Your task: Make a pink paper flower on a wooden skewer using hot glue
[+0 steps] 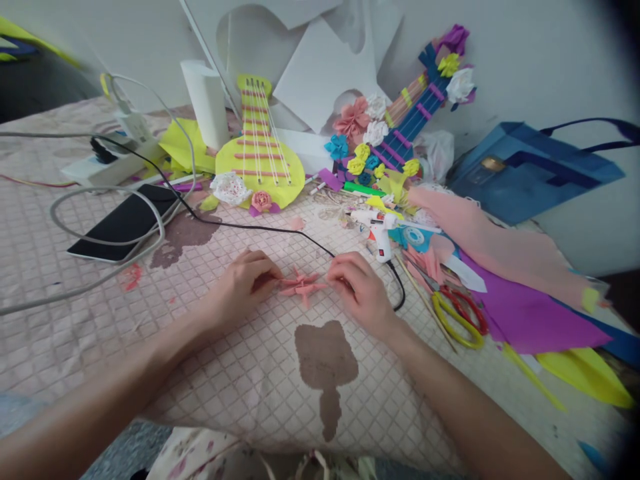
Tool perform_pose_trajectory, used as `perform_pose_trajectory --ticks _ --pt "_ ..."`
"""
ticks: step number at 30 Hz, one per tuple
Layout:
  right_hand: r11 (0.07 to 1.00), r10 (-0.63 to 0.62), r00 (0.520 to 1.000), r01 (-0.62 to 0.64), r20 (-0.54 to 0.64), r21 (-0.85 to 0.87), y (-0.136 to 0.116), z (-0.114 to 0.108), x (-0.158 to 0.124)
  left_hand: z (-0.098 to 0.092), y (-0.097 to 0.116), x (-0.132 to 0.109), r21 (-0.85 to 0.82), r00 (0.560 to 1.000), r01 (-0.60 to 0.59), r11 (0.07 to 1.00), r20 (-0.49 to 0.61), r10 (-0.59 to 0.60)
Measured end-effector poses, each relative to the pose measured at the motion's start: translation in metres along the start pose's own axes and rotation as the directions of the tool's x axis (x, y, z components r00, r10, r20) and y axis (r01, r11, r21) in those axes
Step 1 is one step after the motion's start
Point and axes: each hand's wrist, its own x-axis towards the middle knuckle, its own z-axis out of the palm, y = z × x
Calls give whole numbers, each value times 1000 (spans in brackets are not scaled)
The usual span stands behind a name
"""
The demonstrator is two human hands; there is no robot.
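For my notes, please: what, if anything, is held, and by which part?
The left fingers and right fingers are at opposite petal tips of the pink, star-shaped paper flower; whether they pinch them cannot be told.

Light is soft, even and rather dim, with a greyish cast; its source is out of view. Beneath the left hand point(250, 275) and right hand point(361, 293), only faint, smooth-edged shadows fall on the desk point(225, 380). Between them, the pink paper flower point(302, 285) looks soft, its folds hard to read. Well beyond the right hand, the blue bag point(530, 193) blurs slightly, stretched by wide-angle distortion, near blackened corners.
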Motion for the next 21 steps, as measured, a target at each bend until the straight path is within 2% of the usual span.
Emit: perform_pose_trajectory --ticks 3,5,8,11,14,21 --pt "999 31 978 -35 -205 -12 0 -18 -5 0 -2 0 -2 1000 -3 1000 -4 3" --pt "997 73 934 -74 -351 11 3 -29 -8 1 -5 0 3 1000 -12 1000 -8 12" --pt "989 142 819 -102 -556 103 13 -45 -10 4 -10 0 3 999 -44 999 -24 44" --pt "988 147 682 -66 -716 140 27 -62 -11 5 -14 0 4 996 -73 997 -50 73" --pt "990 140 600 -81 -788 115 43 -78 -14 6 -17 0 22 994 -84 996 -66 86" --pt "955 247 492 -272 -835 122 83 -107 -30 7 -23 2 48 991 -87 995 -98 92"
